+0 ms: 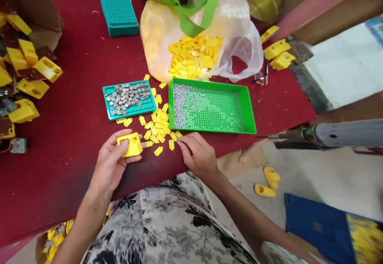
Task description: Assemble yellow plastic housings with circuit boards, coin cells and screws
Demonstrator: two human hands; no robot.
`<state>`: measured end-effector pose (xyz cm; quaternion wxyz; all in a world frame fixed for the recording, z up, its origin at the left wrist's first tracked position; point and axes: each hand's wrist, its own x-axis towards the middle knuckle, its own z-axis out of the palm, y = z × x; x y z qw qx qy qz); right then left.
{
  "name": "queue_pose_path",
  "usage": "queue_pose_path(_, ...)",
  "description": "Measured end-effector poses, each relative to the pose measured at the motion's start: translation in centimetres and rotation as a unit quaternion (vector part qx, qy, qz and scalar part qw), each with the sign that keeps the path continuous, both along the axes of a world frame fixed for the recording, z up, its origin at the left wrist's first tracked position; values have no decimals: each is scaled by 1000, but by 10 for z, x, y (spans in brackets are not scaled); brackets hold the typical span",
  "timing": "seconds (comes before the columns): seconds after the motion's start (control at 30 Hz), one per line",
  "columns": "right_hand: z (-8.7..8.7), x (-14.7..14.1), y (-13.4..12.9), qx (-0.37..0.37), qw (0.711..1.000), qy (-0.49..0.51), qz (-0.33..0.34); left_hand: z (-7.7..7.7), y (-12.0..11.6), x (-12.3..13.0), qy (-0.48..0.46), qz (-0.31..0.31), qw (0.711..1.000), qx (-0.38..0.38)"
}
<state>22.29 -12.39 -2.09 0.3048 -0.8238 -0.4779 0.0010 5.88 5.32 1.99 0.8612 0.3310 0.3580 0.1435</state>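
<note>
The left hand [110, 158] is wrapped around a yellow plastic case [135, 146], holding it over the red table [74, 116]. The right hand [200, 152] has its thumb and finger close together beside the small yellow tabs [162, 116], near the green tray [247, 110], but I cannot tell if they pinch one.

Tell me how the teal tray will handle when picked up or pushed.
The teal tray would probably lift stiffly; its edges look straight and molded. Loose metal discs in it would likely slide if it tipped, since its rim looks low. Pulled nearer, it may shove the yellow tags along its near edge.
</note>
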Motion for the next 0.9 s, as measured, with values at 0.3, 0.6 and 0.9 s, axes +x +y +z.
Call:
queue_pose_path(0.3, 48, 4, 10, 81, 996, -21, -44, 1, 1, 3, 7, -13, 1000, 13)
queue_pose_path(0.6, 65, 0, 21, 103, 994, -43, 17, 6, -30, 2, 24, 73, 996, 47)
queue_pose_path(0.9, 10, -1, -4, -15, 993, -37, 115, 15, -52, 4, 55, 130, 981, 133)
